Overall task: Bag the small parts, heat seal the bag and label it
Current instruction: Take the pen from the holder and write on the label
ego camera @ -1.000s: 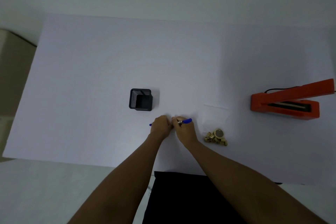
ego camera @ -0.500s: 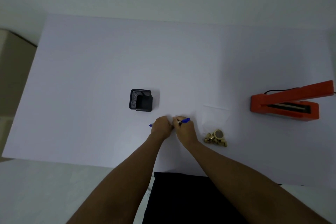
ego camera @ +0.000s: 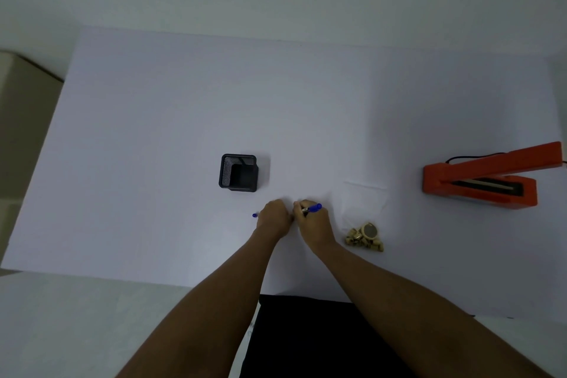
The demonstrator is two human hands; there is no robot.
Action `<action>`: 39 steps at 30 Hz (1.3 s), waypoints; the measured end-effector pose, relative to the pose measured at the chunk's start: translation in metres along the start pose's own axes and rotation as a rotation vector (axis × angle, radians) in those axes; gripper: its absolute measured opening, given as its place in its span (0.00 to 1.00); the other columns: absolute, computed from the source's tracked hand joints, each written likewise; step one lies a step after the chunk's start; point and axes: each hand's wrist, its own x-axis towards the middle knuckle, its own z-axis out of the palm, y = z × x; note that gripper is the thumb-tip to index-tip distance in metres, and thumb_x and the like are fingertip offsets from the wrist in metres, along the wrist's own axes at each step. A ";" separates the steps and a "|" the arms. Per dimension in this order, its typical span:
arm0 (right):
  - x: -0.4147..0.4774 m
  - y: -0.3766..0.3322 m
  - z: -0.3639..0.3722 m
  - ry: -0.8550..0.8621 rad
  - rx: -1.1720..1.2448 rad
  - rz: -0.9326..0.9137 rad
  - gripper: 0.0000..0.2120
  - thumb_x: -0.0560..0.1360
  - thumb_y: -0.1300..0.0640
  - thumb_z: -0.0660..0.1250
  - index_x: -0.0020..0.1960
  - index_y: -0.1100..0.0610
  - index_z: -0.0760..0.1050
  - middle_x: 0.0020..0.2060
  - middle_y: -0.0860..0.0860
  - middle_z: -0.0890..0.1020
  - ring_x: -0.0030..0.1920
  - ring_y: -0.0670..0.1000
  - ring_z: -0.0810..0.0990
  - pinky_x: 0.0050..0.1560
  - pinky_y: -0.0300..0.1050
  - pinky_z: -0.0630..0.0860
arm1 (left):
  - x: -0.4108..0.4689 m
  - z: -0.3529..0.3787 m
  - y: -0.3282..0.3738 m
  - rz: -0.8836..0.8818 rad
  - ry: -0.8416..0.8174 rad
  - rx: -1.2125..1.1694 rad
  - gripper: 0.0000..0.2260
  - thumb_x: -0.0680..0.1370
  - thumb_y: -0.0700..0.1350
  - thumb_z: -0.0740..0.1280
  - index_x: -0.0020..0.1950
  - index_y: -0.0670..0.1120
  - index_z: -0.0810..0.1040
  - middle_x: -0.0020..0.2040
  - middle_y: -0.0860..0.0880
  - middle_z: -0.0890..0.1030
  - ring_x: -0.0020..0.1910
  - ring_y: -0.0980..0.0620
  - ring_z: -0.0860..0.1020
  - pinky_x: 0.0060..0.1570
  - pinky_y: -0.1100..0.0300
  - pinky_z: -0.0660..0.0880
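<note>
Right hand (ego camera: 314,222) still clamped on blue pen (ego camera: 313,209), angled slightly differently than before. Left hand (ego camera: 274,218) stays fisted around blue cap (ego camera: 255,215), touching right. Bag (ego camera: 365,198) and parts (ego camera: 365,236) unmoved.

white table (ego camera: 184,120), sealer (ego camera: 478,181) (orange), holder (ego camera: 238,173)

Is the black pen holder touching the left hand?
Apart. The head view shows a strip of bare white table between the pen holder and the left hand, which sits nearer the person.
</note>
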 end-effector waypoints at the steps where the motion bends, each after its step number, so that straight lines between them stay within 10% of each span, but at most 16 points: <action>1: 0.000 0.000 0.000 0.000 -0.002 -0.001 0.16 0.80 0.59 0.61 0.35 0.64 0.72 0.31 0.59 0.77 0.33 0.57 0.75 0.36 0.42 0.70 | 0.000 0.000 0.000 0.000 0.001 0.003 0.11 0.78 0.46 0.66 0.49 0.37 0.78 0.47 0.40 0.83 0.47 0.43 0.81 0.39 0.57 0.73; 29: -0.002 0.001 0.002 -0.018 0.001 -0.001 0.15 0.80 0.59 0.61 0.36 0.64 0.71 0.32 0.59 0.75 0.34 0.57 0.74 0.38 0.48 0.72 | 0.003 0.003 -0.002 0.015 0.012 0.026 0.09 0.77 0.43 0.65 0.46 0.37 0.77 0.46 0.39 0.82 0.45 0.43 0.81 0.38 0.57 0.72; 39: -0.005 -0.003 0.001 0.005 -0.008 -0.020 0.16 0.80 0.61 0.62 0.34 0.57 0.67 0.30 0.53 0.71 0.31 0.47 0.67 0.34 0.32 0.66 | 0.001 0.002 0.000 0.012 0.011 0.057 0.09 0.77 0.43 0.66 0.47 0.37 0.78 0.46 0.40 0.82 0.46 0.43 0.81 0.40 0.55 0.73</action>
